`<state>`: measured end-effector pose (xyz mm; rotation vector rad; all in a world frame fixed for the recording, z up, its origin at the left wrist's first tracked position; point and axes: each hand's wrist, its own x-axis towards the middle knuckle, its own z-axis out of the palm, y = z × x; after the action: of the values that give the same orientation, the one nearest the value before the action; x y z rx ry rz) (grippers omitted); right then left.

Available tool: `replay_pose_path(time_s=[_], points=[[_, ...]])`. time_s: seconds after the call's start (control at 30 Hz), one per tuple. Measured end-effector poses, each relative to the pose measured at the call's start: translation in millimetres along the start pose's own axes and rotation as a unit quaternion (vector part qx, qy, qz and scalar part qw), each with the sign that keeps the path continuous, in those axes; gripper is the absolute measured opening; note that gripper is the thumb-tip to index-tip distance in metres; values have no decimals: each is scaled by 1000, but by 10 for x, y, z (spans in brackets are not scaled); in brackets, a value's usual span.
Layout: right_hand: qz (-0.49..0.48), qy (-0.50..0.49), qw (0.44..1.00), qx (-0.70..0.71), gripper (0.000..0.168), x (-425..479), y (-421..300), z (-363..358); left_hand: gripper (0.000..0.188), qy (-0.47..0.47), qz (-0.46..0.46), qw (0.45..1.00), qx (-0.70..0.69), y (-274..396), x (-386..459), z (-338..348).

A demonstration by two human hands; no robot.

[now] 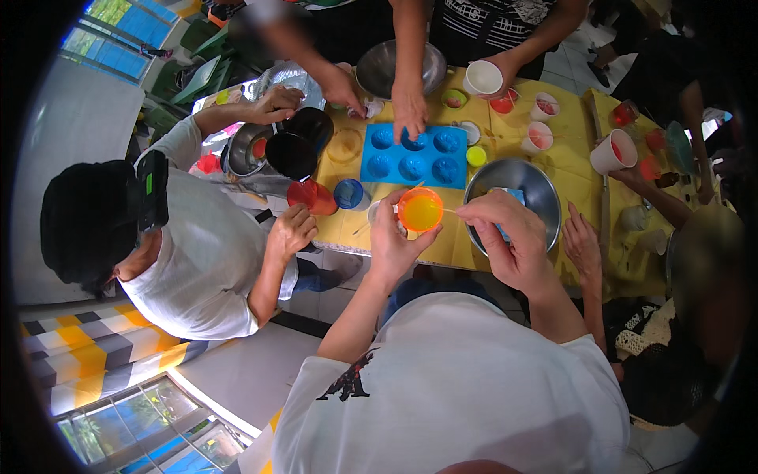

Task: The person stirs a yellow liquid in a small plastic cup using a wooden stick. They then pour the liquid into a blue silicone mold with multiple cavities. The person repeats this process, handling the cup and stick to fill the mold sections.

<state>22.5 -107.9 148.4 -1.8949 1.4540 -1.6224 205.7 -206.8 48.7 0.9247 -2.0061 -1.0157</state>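
My left hand (392,244) grips a small orange cup (420,211) holding yellow-orange liquid. Between the fingertips of my right hand (510,234) is a thin wooden stick (448,210), its far end in the cup. Just beyond the cup lies a blue silicone mold (413,173) with rounded, patterned cavities. Below my right hand a steel bowl (551,189) stands on the table with a blue-and-white item (516,195) inside, partly hidden. A blue cup (348,194) is to the left of my left hand.
A co-worker's hand (410,112) reaches into the mold. Another person's hand (294,228) is by a red cup (312,197). White paper cups (538,137) with pink-red contents and a second steel bowl (435,62) share the yellow-covered table (503,131). A hand (583,243) rises close on my right.
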Motion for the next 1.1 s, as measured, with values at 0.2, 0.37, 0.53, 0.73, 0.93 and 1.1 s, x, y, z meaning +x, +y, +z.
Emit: replay_pose_path(time_s=[0.2,0.37,0.53,0.73,0.93,1.1], points=[[21,62,997,31,18,19,120,-26,71,12,-7,999,-42,-88,125,13],[67,111,986,109,17,20,369,-40,72,19,-31,999,-11,-33,221,19],[134,190,945,232,16,70,642,-18,73,36,-82,995,-35,-106,264,45],[141,298,908,256,18,190,1039,-50,76,80,-42,995,28,-155,454,-108],[241,247,918,196,18,60,1603,381,76,91,-8,991,96,-339,740,-284],[277,220,916,188,17,-137,1936,665,73,79,0,991,110,-566,891,-300]])
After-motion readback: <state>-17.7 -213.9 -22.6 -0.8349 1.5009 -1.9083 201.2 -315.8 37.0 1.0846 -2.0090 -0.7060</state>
